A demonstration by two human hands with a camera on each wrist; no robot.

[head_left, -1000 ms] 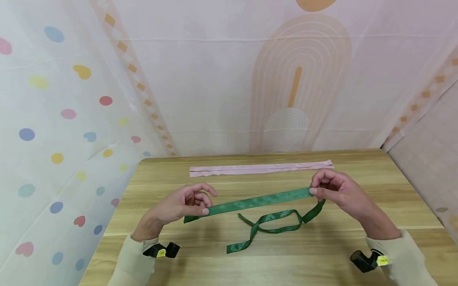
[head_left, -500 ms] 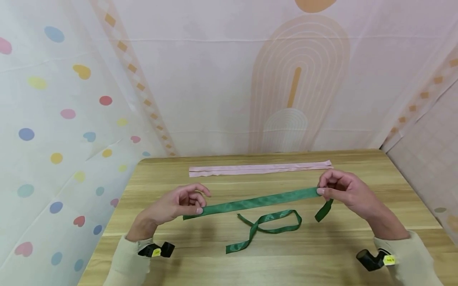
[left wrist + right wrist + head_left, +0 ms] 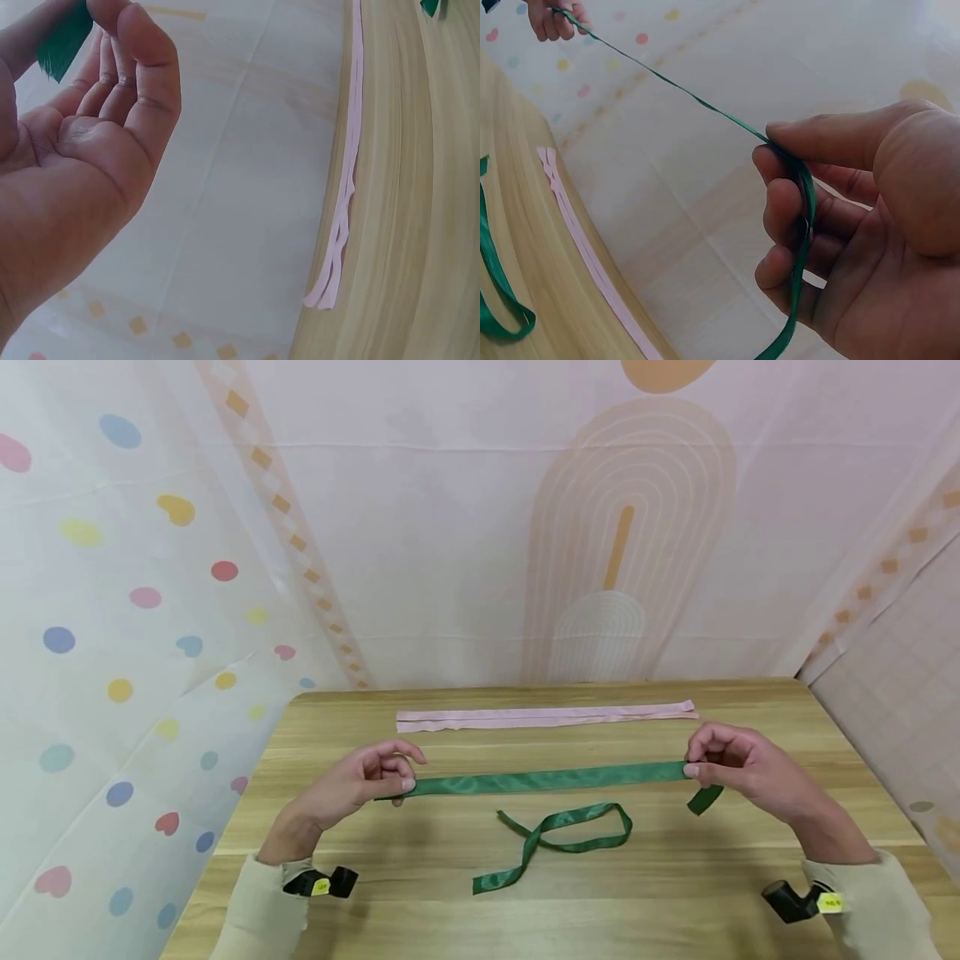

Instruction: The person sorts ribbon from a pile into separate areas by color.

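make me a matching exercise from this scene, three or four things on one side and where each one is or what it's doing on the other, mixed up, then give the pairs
Things:
1. green ribbon
2. pink strips
3. left hand
4. right hand

States:
A. lying flat at the far side of the table
B. pinching the ribbon's end
C. stretched between both hands, the rest looped on the table
D. pinching the ribbon where it bends down

Pairs: 1-C, 2-A, 3-B, 4-D
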